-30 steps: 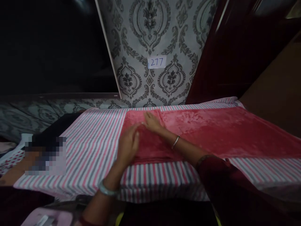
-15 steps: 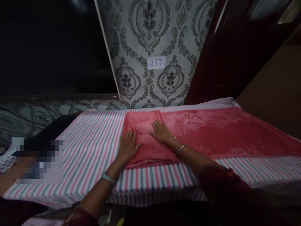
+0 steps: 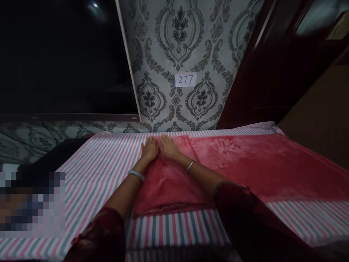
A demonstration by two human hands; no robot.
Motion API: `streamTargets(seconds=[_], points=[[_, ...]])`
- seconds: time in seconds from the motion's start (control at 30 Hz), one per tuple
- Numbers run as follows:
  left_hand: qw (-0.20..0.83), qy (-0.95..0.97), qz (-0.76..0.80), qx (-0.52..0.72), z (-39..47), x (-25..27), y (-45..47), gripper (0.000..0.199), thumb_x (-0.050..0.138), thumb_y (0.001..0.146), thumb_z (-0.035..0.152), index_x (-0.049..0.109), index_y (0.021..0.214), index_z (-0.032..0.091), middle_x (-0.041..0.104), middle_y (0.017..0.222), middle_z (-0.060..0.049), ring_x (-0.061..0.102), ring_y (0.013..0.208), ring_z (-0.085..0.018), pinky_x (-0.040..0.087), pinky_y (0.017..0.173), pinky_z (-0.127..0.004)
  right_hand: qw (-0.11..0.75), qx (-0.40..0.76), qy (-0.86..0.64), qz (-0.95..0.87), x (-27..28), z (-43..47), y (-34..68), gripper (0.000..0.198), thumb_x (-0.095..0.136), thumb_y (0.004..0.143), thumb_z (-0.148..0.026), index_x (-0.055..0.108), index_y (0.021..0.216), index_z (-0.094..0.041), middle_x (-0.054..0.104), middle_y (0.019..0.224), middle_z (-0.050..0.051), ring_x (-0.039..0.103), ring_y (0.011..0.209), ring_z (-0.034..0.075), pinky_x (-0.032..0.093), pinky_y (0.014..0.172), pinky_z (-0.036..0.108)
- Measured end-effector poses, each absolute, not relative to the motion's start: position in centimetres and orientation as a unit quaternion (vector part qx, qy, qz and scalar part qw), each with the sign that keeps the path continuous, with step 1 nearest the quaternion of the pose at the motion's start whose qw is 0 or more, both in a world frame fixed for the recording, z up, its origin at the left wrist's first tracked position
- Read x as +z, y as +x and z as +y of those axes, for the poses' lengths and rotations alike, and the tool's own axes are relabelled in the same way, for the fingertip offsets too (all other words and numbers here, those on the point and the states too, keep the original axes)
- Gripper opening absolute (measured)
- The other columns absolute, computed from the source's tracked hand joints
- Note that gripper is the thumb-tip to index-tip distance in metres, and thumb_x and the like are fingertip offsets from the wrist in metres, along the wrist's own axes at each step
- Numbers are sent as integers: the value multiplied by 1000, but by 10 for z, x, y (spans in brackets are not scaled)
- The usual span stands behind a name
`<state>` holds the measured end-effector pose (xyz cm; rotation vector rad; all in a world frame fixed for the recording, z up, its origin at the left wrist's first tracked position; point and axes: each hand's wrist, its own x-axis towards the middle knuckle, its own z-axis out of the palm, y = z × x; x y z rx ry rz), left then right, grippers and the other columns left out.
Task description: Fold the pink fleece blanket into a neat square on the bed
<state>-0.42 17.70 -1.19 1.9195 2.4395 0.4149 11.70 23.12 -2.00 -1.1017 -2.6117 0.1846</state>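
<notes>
So the red plush blanket (image 3: 245, 167) is laid out on the striped surface (image 3: 92, 174), with its doubled-over end (image 3: 170, 182) roughly in the middle and the longer, flatter stretch running off towards 3 o'clock. Treat the middle of that doubled end as your clock, 12 at the wall (image 3: 176, 116).

The left hand (image 3: 149, 149) is at about 11, the right hand (image 3: 168, 148) nearly at 12, side by side, palms down, fingers out flat and not pinching anything. Can't tell whether the thumbs touch.

Looks like a smoothing step to me, so my tips: keep the palms flat and the weight even, because plush like this probably drags and bunches if you dig in with fingertips. I'd work from 12 outwards to 9 and 3, then sweep down to 6, where the stacked layers (image 3: 173, 208) look a bit wavy. Go gently near the 9 o'clock edge, since pushing sideways there could skew the layers underneath.
</notes>
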Motion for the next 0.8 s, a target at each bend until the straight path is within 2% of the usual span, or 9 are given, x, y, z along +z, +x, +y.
streamTargets(seconds=[0.1, 0.17, 0.27, 0.4, 0.53, 0.63, 0.8], points=[[-19, 639, 761, 109, 182, -34, 8, 55, 31, 100, 21, 41, 153, 10, 34, 163, -20, 25, 154, -32, 24, 120, -66, 132, 60, -362, -921, -35, 243, 105, 52, 32, 104, -26, 44, 154, -18, 37, 163, 10, 31, 151, 27, 21, 123, 53], [-46, 650, 752, 104, 182, -46, 10, 54, 29, 101, 23, 44, 151, 8, 38, 161, -21, 28, 153, -34, 23, 120, -67, 118, 56, -367, -921, -45, 254, 116, 52, 34, 105, -35, 45, 153, -18, 39, 162, 11, 32, 150, 29, 18, 123, 56], [-60, 645, 755, 99, 184, -55, 8, 55, 29, 102, 29, 44, 151, 8, 39, 161, -21, 29, 152, -34, 23, 120, -67, 90, 42, -431, -897, -54, 273, 148, 63, 36, 105, -49, 37, 158, -15, 32, 165, 14, 25, 153, 32, 13, 124, 58], [-62, 641, 760, 88, 189, -57, 4, 57, 28, 102, 31, 43, 152, 10, 39, 161, -18, 30, 151, -32, 23, 121, -65, 52, 33, -510, -858, -53, 289, 188, 69, 31, 105, -55, 30, 161, -14, 24, 168, 13, 17, 156, 31, 13, 123, 60], [-66, 648, 754, 80, 189, -54, 5, 57, 27, 102, 30, 43, 151, 8, 41, 160, -19, 31, 151, -32, 26, 119, -64, 38, 57, -542, -837, -50, 287, 211, 69, 30, 105, -53, 24, 163, -16, 15, 170, 9, 16, 156, 30, 20, 123, 56], [-63, 649, 754, 78, 187, -51, 7, 56, 27, 101, 30, 43, 151, 9, 41, 160, -19, 31, 151, -32, 27, 119, -64, 30, 80, -531, -843, -47, 279, 228, 66, 30, 106, -47, 21, 164, -17, 11, 171, 7, 16, 157, 29, 21, 124, 51], [-14, 653, 752, 89, 191, -45, 6, 58, 29, 101, 31, 40, 154, 9, 34, 163, -19, 26, 154, -32, 23, 121, -64, 10, 130, -513, -848, -33, 253, 261, 62, 26, 107, -42, 24, 163, -16, 15, 170, 8, 12, 158, 27, 20, 125, 49]])
